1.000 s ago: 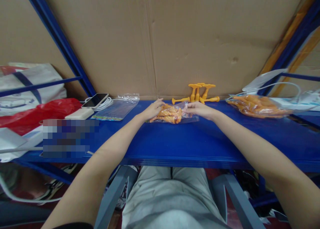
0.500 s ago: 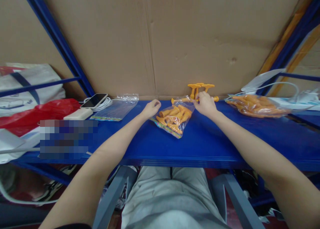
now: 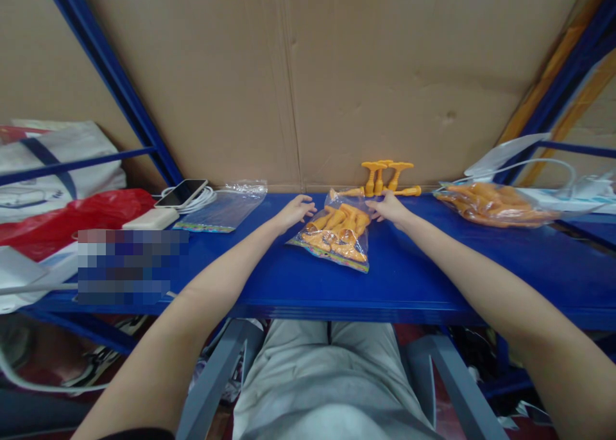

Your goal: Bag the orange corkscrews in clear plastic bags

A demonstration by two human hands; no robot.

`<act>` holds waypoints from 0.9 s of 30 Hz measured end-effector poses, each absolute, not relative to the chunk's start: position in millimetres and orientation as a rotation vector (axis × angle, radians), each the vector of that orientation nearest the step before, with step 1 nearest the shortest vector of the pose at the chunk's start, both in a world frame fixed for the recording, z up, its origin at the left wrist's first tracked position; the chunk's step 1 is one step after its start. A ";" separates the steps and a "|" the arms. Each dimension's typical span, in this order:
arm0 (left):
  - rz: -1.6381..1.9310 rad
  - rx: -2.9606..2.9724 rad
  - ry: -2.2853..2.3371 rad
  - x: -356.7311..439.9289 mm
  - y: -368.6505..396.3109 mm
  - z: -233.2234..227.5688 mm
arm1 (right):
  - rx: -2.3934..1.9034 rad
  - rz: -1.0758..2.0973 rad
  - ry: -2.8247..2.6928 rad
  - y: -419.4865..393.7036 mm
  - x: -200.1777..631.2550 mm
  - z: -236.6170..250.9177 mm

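A small clear bag [image 3: 337, 238] filled with orange plastic parts lies on the blue table [image 3: 385, 286], its mouth pointing away from me. My left hand [image 3: 294, 210] pinches the left side of the bag's mouth. My right hand [image 3: 391, 208] pinches the right side. Just behind the right hand, several loose orange T-shaped parts [image 3: 385, 174] stand and lie against the cardboard wall [image 3: 337, 74].
A larger bag of orange parts [image 3: 495, 204] lies at the right. An empty clear bag [image 3: 226, 209], a phone [image 3: 183, 193] with a white cable, a white power bank [image 3: 153, 219] and red and white bags [image 3: 72, 212] are at the left.
The bag turned from lying crosswise to lengthwise and slid toward me. My right hand went back to the loose orange parts, then returned to the bag's mouth; my left hand stayed at the mouth.
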State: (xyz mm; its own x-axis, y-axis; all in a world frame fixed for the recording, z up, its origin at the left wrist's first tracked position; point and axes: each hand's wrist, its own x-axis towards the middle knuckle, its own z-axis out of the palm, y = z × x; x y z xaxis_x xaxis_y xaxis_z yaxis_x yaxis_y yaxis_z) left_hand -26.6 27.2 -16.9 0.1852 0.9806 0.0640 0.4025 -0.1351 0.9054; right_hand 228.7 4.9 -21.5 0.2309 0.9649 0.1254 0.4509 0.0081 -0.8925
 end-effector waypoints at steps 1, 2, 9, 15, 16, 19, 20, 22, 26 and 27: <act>0.914 1.675 1.322 -26.9 28.7 -19.2 | -1.542 0.807 -1.328 3.9 227.0 -21.0; 0.906 1.679 1.315 -27.3 30.1 -21.3 | -1.490 0.904 -1.315 2.7 225.4 -20.4; 0.890 1.655 1.302 -29.0 35.3 -25.8 | -1.294 1.169 -1.257 -2.5 216.4 -25.0; 0.928 1.594 1.321 -28.2 32.5 -23.0 | -1.209 1.256 -1.245 -9.6 207.4 -24.2; 0.936 1.589 1.317 -28.8 33.2 -23.1 | -1.192 1.271 -1.263 -11.1 206.1 -23.3; 0.937 1.604 1.296 -32.1 37.3 -24.1 | -1.168 1.296 -1.301 -14.6 203.5 -21.0; 0.935 1.615 1.283 -33.6 38.9 -24.4 | -1.166 1.300 -1.311 -15.2 203.1 -20.5; 0.936 1.618 1.252 -36.5 41.7 -24.8 | -1.188 1.286 -1.326 -15.3 202.9 -19.9; 0.963 1.501 1.205 -40.6 44.3 -24.5 | -1.301 1.182 -1.344 -11.9 205.3 -19.9; 0.968 1.480 1.195 -41.4 44.4 -24.4 | -1.316 1.162 -1.353 -10.7 206.6 -20.2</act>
